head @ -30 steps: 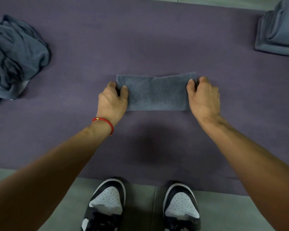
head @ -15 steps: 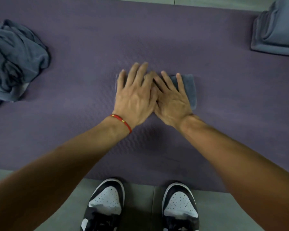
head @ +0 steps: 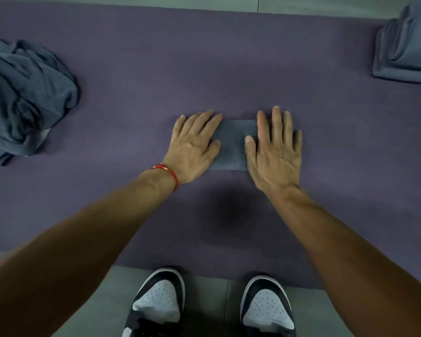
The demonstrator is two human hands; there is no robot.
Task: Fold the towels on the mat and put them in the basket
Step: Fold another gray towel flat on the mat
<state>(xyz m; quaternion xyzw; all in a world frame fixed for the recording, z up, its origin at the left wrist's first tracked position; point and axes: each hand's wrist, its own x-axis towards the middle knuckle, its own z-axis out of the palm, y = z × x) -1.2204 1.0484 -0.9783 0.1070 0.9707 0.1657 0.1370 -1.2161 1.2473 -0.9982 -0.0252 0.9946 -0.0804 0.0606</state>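
I see two bare forearms with no sleeves reaching from the bottom of the view. The left hand (head: pixel 192 152) has a thin red cord bracelet (head: pixel 167 175) with a small gold bead at the wrist. The right hand (head: pixel 275 154) wears nothing. Below are two sneakers (head: pixel 159 305), black with white perforated toe panels and pale soles.

Grey-green tiled floor (head: pixel 204 305), dim light.

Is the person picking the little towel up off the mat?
No, both the left hand and the right hand lie flat with straight fingers on the small folded towel, which rests on the purple mat.
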